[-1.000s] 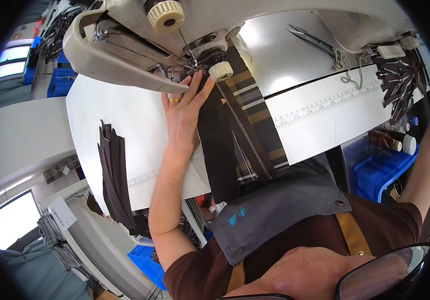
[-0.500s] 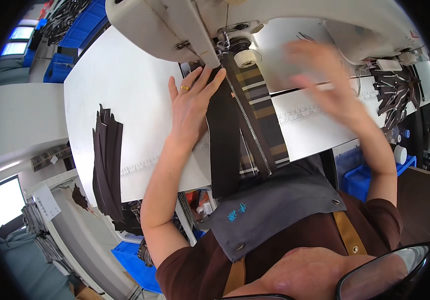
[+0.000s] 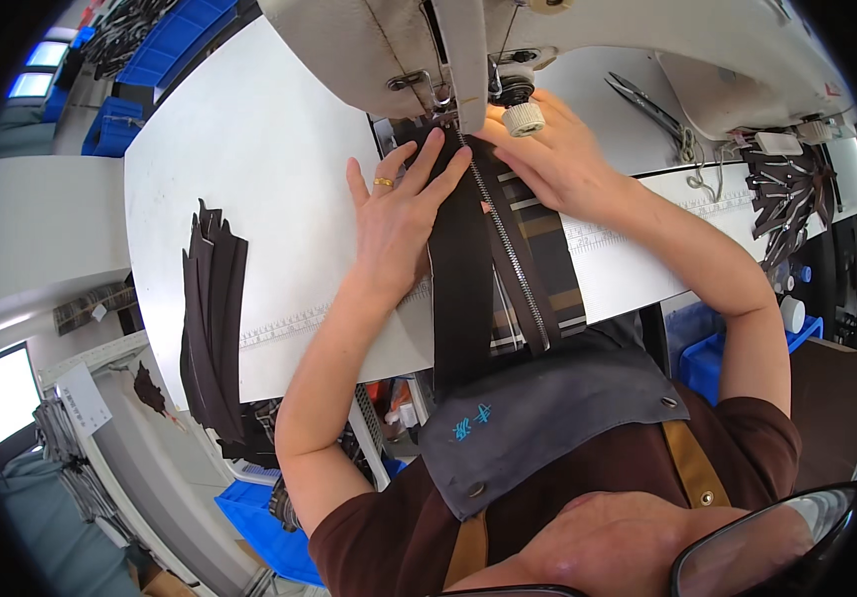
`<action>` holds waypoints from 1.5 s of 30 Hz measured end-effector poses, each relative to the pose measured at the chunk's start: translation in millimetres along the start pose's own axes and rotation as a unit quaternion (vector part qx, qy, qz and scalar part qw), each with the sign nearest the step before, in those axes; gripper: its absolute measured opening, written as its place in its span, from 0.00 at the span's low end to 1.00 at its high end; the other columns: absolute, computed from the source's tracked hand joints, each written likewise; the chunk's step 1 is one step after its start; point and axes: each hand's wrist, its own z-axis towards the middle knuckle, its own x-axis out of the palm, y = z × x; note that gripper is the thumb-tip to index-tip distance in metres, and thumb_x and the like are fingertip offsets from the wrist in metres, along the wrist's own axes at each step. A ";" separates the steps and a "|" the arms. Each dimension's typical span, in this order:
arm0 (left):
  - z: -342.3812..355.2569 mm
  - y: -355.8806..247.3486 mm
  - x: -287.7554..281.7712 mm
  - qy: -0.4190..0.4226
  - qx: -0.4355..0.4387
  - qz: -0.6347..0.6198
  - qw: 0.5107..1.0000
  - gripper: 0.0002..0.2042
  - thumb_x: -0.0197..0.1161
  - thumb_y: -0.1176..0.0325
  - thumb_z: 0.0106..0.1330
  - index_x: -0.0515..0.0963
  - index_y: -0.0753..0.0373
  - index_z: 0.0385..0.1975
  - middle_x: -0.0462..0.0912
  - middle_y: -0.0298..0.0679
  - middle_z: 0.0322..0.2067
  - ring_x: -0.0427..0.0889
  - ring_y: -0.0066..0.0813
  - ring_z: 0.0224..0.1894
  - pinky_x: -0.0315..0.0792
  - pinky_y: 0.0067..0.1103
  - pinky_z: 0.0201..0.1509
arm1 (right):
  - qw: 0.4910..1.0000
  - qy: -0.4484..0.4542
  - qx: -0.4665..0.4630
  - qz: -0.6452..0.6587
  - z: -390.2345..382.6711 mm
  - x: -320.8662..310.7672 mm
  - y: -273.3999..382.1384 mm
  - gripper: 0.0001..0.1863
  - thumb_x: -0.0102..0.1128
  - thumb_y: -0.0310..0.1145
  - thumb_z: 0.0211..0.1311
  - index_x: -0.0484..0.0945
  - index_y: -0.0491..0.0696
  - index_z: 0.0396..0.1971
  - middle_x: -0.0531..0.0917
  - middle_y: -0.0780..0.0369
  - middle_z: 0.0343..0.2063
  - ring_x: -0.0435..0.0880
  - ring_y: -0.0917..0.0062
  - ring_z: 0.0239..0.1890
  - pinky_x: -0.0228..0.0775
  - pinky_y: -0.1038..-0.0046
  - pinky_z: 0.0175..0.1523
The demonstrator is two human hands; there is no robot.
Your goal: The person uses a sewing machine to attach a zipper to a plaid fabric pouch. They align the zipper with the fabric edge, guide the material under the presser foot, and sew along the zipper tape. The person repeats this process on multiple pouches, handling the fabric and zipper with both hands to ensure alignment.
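Metal zipper (image 3: 510, 249) beside left grip (image 3: 396, 214)

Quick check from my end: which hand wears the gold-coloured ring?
The left hand, touching the dark band left of the metal zipper, wears the ring. The right hand, partly behind the pale knob, shows none.

From my end, head view: the person's left hand (image 3: 396, 224), gold ring on, spreads its fingers on a long dark-brown fabric strip (image 3: 460, 289) just below the white sewing machine head (image 3: 628, 30). Right hand (image 3: 568, 164) sits at the strip's other side, fingers partly behind a cream ribbed knob (image 3: 523, 120). Silver-toothed zipper (image 3: 516, 261) runs between them, over brown-and-black plaid cloth (image 3: 556, 257). I see metal scissors (image 3: 642, 102) right, bundled dark-brown strips (image 3: 214, 328) left on the smooth white tabletop (image 3: 249, 149).
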 end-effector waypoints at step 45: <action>3.0 1.1 0.5 -0.004 -0.003 -0.021 1.000 0.24 0.65 0.60 0.52 0.74 0.45 0.53 0.70 0.39 0.58 0.66 0.39 0.61 0.44 0.52 0.64 | 0.999 0.023 0.023 0.021 3.5 3.0 -1.8 0.17 0.58 0.35 0.53 0.78 0.55 0.45 0.74 0.65 0.22 0.78 0.69 0.24 0.70 0.70 0.29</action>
